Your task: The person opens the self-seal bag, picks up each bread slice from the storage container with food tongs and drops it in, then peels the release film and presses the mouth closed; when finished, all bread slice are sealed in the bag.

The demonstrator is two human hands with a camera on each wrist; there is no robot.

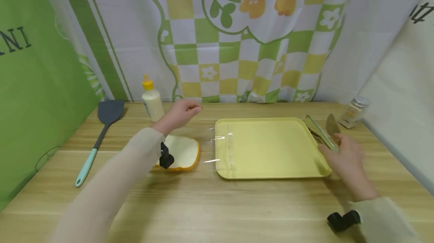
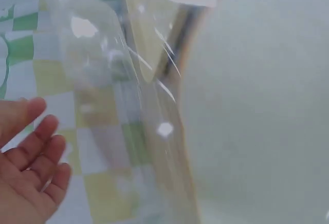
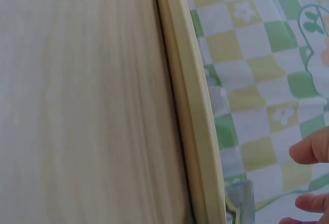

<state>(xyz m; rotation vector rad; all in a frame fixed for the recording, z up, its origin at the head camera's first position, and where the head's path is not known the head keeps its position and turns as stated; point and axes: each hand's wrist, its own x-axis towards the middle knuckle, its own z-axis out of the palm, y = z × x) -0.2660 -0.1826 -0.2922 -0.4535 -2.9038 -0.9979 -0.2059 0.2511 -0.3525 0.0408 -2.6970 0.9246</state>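
My left hand (image 1: 179,115) hovers above the far side of a bread slice (image 1: 183,153), near a squeeze bottle (image 1: 153,103) with a yellow cap. In the left wrist view its fingers (image 2: 45,154) are loosely bent with nothing between them. Clear plastic film (image 2: 110,75) shows beside the pale bread (image 2: 262,100) there. My right hand (image 1: 347,162) is at the right edge of a yellow tray (image 1: 268,149), beside metal tongs (image 1: 321,133). The right wrist view shows its fingers (image 3: 311,149) spread apart. Whether it touches the tongs is partly hidden.
A dark spatula (image 1: 110,111) with a mint handle lies at the left of the wooden table (image 1: 210,209). A lidded glass jar (image 1: 353,113) stands at the far right. A patterned curtain (image 1: 237,58) hangs along the back edge.
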